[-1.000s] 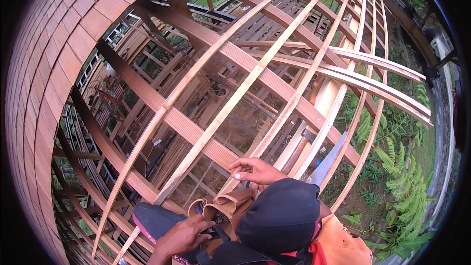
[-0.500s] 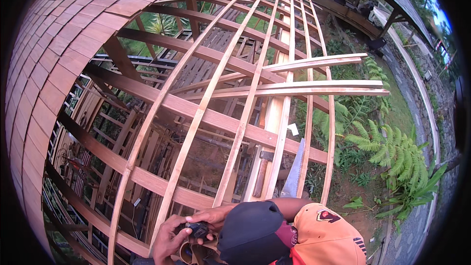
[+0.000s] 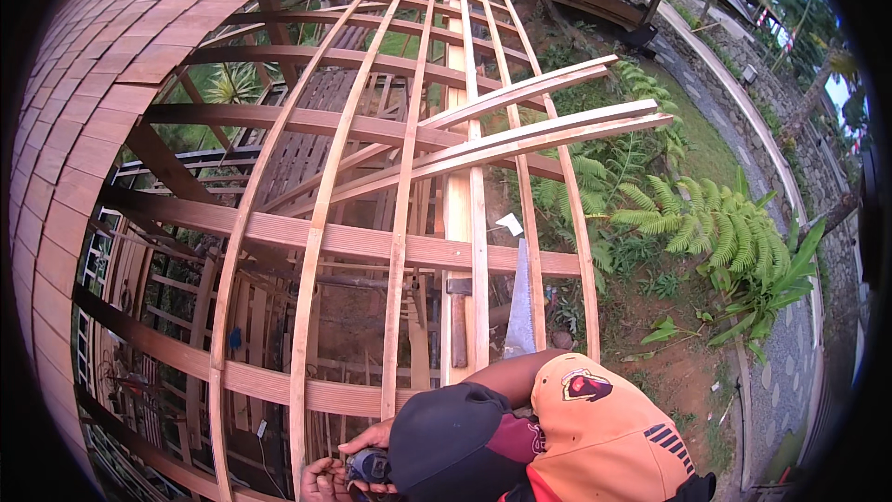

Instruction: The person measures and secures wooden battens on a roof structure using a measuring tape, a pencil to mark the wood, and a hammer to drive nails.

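Note:
Neither of my own hands shows. At the lower edge bends a co-worker in a dark cap (image 3: 446,451) and an orange shirt (image 3: 609,428). The co-worker's hands (image 3: 327,482) are closed around a small dark object with a bluish side (image 3: 370,467); its kind is hard to make out. The far arm passes behind the cap, and the other arm is cut off by the frame edge. A hammer (image 3: 459,330) lies along a pale timber just beyond the co-worker. Beside it, a handsaw blade (image 3: 522,307) points away, its handle hidden.
Long battens (image 3: 401,242) cross brown rafters (image 3: 279,228), with open gaps down to stacked timber below. Wooden shingles (image 3: 84,130) cover the left slope. Loose strips (image 3: 557,135) lie across the battens, past a white piece (image 3: 509,223). Ferns (image 3: 711,223) grow at right.
The whole view has shifted, so the frame, tools and co-worker's hands sit farther left. Those hands and the dark object are also lower in the picture and remain together.

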`<action>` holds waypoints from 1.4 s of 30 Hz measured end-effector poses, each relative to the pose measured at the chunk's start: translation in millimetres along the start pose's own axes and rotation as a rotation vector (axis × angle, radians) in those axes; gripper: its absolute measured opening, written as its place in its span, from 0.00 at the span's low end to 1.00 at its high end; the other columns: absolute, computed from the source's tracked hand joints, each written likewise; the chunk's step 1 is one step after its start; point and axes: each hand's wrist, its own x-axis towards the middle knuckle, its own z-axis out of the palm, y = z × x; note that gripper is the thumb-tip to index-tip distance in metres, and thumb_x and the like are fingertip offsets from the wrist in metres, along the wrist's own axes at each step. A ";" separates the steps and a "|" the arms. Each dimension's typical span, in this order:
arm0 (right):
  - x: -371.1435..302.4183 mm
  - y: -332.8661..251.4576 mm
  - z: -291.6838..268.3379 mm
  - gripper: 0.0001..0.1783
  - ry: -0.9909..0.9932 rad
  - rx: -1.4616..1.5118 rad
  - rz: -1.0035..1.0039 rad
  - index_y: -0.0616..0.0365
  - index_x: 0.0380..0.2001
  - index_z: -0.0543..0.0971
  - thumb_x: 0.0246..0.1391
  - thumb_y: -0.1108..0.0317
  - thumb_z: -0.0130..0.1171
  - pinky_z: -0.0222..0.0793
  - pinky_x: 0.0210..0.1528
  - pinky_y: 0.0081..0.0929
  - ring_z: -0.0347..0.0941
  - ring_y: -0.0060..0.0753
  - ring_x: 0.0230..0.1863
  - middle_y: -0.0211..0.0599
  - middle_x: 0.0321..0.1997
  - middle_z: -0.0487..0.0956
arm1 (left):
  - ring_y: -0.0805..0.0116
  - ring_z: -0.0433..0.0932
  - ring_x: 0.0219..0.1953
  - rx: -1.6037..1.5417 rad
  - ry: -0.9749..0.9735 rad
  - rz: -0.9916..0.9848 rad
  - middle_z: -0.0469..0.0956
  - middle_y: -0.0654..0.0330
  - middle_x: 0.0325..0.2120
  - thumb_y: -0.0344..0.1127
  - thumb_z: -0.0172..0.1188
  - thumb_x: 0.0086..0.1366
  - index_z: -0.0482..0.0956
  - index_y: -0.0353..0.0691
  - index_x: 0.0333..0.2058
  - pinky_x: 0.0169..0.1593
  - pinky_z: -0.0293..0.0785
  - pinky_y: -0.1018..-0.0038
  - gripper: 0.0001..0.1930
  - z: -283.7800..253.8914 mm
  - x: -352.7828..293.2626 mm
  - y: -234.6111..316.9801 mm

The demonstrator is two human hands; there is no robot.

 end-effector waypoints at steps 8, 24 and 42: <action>-9.0 -8.0 17.5 0.39 0.124 0.162 -0.161 0.65 0.41 0.77 0.69 0.35 0.35 0.73 0.21 0.24 0.78 0.35 0.22 0.46 0.26 0.80 | 0.61 0.80 0.40 -0.148 -0.208 0.009 0.78 0.54 0.42 0.51 0.59 0.70 0.68 0.33 0.58 0.42 0.79 0.69 0.29 25.1 -5.0 -13.9; -42.0 -68.4 6.3 0.30 0.317 -0.876 -0.318 0.57 0.57 0.61 0.67 0.44 0.50 0.68 0.34 0.22 0.69 0.20 0.31 0.35 0.41 0.77 | 0.73 0.80 0.36 0.278 -0.147 -0.026 0.81 0.54 0.39 0.39 0.62 0.69 0.75 0.28 0.50 0.41 0.78 0.76 0.19 19.6 78.2 45.1; -144.6 -48.9 -47.7 0.26 0.754 -1.181 0.088 0.56 0.63 0.68 0.69 0.54 0.49 0.68 0.54 0.32 0.74 0.34 0.50 0.41 0.47 0.78 | 0.81 0.67 0.18 -0.512 0.173 0.030 0.69 0.71 0.19 0.39 0.61 0.69 0.73 0.46 0.31 0.20 0.61 0.83 0.09 -52.2 154.1 82.8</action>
